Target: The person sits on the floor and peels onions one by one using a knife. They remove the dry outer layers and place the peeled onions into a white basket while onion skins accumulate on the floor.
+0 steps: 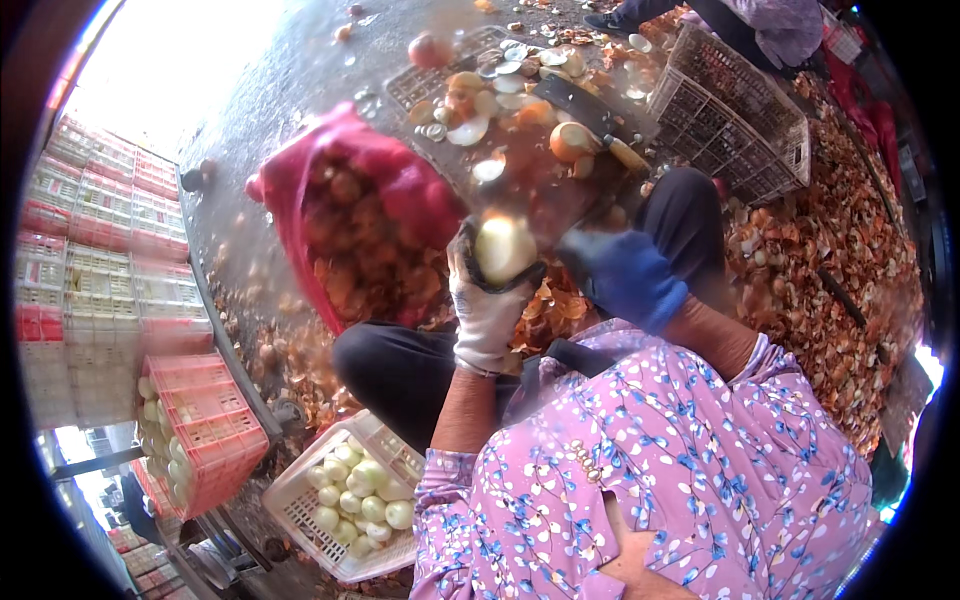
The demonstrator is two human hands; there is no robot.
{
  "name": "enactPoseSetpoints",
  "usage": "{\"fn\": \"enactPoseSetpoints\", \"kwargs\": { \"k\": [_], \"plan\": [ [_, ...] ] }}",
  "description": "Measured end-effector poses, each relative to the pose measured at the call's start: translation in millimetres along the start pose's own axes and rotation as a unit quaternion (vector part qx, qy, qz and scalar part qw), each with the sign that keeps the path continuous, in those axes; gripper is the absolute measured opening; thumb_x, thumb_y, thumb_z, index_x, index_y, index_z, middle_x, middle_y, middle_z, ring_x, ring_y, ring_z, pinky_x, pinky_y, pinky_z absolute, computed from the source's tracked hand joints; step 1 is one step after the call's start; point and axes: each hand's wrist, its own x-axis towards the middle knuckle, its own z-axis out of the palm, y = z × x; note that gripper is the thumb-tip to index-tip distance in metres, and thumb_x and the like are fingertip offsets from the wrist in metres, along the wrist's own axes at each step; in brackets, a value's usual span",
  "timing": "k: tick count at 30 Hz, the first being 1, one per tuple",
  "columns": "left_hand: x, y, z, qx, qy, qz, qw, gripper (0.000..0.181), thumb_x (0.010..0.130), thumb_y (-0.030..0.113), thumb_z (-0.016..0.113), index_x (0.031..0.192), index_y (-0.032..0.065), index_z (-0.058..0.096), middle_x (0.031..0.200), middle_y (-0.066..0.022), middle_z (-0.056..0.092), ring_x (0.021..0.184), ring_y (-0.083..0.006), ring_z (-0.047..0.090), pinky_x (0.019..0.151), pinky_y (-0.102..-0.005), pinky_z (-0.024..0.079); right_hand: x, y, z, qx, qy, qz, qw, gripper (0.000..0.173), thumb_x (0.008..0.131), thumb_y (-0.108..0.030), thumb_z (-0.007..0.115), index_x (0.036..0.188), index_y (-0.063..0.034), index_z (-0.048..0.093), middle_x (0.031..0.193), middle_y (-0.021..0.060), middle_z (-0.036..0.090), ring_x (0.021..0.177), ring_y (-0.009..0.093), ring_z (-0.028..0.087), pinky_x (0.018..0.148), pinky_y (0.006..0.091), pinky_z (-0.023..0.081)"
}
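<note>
My left hand [491,300], in a white work glove with dark fingers, holds a pale peeled onion [505,249] in front of my knees. Just to its right is my right hand [622,274] in a blue glove, apart from the onion. Its fingers are curled and blurred, so whether they hold anything is hidden. Beyond both hands a cleaver [577,103] with a wooden handle lies among cut onion pieces, beside a partly peeled onion [571,142]. To the left sits a pink mesh sack [390,180] of onions with its mouth facing me.
Peeled onions fill a white plastic crate [300,517] by my left knee. An empty-looking crate [731,112] stands at upper right, near another person's leg [731,34]. Onion skins [817,315] cover the ground on the right. Stacked crates [105,277] line the left side.
</note>
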Motion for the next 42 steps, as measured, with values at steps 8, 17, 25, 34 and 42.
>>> {"fn": "enactPoseSetpoints", "kwargs": {
  "k": [8,17,25,34,42],
  "plan": [
    [1,2,0,-0.121,-0.028,-0.045,0.991,0.086,0.063,-0.001,0.085,0.136,-0.0007,0.04,0.125,-0.0112,0.053,0.112,-0.0194,0.055,0.093,-0.0318,0.05,13,25,0,0.478,-0.11,0.187,0.851,0.028,0.098,-0.025,0.052,0.094,-0.0025,0.069,0.066,0.0,0.059,0.06,0.008,0.056,0.055,0.0272,0.046],
    [1,30,-3,-0.022,-0.083,0.038,0.996,0.09,0.061,-0.003,0.082,0.139,-0.0004,0.039,0.125,-0.0121,0.055,0.111,-0.0229,0.057,0.096,-0.0352,0.049,31,23,19,0.373,0.115,0.031,0.92,0.018,0.094,-0.019,0.061,0.086,-0.0027,0.063,0.07,-0.0012,0.058,0.067,0.004,0.051,0.06,0.0244,0.044],
    [6,13,-7,-0.456,-0.065,-0.186,0.868,0.071,0.076,0.013,0.073,0.138,0.0011,0.041,0.123,-0.0145,0.054,0.111,-0.0268,0.058,0.096,-0.0403,0.05,19,26,-8,0.635,0.003,0.24,0.734,0.017,0.094,-0.023,0.06,0.089,-0.0067,0.06,0.063,0.0,0.057,0.046,0.008,0.054,0.042,0.0224,0.042],
    [1,4,-2,-0.506,-0.155,-0.237,0.815,0.076,0.075,0.015,0.072,0.142,0.0065,0.036,0.135,-0.0151,0.049,0.124,-0.0302,0.051,0.102,-0.0413,0.047,-1,12,-13,0.728,-0.039,0.197,0.655,0.018,0.092,-0.022,0.059,0.095,-0.0052,0.059,0.073,-0.0006,0.059,0.056,0.007,0.056,0.048,0.0183,0.043],
    [4,11,-4,-0.466,-0.136,-0.258,0.835,0.061,0.08,0.024,0.07,0.133,0.0082,0.045,0.117,-0.0114,0.057,0.101,-0.0231,0.061,0.077,-0.0319,0.055,-16,5,-66,0.692,0.008,0.133,0.709,0.024,0.086,-0.023,0.063,0.097,-0.002,0.058,0.084,0.003,0.06,0.075,0.011,0.06,0.066,0.024,0.049]
  ]
}}
